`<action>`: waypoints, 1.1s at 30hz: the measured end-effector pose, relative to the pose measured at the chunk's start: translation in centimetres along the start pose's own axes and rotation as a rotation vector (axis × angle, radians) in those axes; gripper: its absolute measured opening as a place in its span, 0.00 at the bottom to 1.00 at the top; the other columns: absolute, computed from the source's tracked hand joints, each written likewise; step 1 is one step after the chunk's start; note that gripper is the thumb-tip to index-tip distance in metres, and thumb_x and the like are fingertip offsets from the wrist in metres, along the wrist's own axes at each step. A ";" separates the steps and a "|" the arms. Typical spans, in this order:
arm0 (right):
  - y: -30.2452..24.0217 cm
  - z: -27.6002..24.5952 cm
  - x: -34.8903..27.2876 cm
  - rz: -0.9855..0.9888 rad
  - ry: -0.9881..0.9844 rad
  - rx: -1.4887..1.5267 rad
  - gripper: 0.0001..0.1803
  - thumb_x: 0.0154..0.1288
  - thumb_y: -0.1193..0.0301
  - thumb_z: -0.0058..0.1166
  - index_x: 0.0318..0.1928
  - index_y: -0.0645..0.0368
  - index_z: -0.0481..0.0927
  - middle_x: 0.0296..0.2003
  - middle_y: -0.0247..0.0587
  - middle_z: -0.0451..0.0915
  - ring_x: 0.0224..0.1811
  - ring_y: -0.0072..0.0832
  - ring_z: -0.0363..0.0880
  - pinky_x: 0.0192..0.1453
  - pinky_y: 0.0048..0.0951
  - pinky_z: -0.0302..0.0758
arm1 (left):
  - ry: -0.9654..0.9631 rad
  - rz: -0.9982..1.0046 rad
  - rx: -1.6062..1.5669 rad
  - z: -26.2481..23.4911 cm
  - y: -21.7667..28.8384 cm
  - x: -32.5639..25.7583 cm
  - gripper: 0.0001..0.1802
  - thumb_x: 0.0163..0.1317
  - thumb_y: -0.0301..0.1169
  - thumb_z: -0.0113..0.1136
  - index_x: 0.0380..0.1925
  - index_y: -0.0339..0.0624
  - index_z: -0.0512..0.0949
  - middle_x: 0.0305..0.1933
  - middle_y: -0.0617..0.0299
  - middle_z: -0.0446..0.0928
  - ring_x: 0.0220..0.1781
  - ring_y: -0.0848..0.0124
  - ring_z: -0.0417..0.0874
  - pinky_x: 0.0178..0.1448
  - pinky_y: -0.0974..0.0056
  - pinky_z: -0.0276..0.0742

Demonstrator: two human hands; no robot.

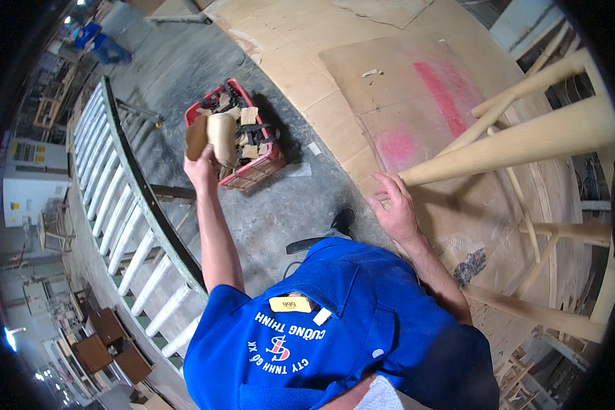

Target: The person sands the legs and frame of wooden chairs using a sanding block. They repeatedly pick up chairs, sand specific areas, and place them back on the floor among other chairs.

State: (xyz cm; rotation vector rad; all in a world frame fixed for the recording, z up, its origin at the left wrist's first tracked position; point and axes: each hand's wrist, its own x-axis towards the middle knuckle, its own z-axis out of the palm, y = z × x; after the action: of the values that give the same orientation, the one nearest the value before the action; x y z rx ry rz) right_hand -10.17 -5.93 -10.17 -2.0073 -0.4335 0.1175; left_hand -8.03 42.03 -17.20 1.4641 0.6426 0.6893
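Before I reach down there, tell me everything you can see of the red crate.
The open-topped red crate looks like plastic, with perforated sides. It stands on the grey floor, filled with tan pieces and black straps. The left hand and the beige roll it holds hide its left part; whether they touch it is unclear.

The person's left arm, bare below the elbow, stretches well forward, wrist nearly straight; the left hand is closed in a grip, thumb pointing forward. The right arm angles forward and inward — the right hand nearer the body, fingers loosely bent.
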 end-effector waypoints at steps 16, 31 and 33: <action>-5.6 -18.8 -26.0 0.098 1.456 -0.122 0.14 0.69 0.78 0.56 0.53 0.64 0.78 0.46 0.38 0.80 0.44 0.24 0.79 0.51 0.26 0.76 | -1.118 0.283 -0.353 27.8 10.7 -18.6 0.43 0.64 0.48 0.67 0.69 0.33 0.62 0.69 0.44 0.69 0.68 0.55 0.71 0.70 0.50 0.68; -12.7 -34.4 -24.9 -0.002 1.191 -0.030 0.25 0.46 0.68 0.71 0.45 0.66 0.79 0.35 0.53 0.84 0.40 0.41 0.86 0.45 0.38 0.81 | -1.489 0.320 -0.380 42.4 23.4 -45.1 0.25 0.57 0.27 0.65 0.56 0.35 0.74 0.44 0.60 0.74 0.44 0.67 0.77 0.52 0.62 0.75; -13.1 -34.1 -24.2 0.035 1.230 -0.056 0.23 0.44 0.71 0.69 0.43 0.66 0.81 0.34 0.53 0.85 0.40 0.42 0.86 0.45 0.38 0.81 | -1.538 0.336 -0.440 42.9 24.5 -46.8 0.24 0.57 0.27 0.65 0.55 0.36 0.75 0.44 0.60 0.75 0.44 0.67 0.77 0.51 0.63 0.75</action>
State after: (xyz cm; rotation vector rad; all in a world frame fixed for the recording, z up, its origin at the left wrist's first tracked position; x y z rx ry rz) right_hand -26.80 -37.97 14.65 -1.7562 0.3931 -1.0591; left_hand -7.10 -21.69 6.69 1.2477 -0.8965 -0.1816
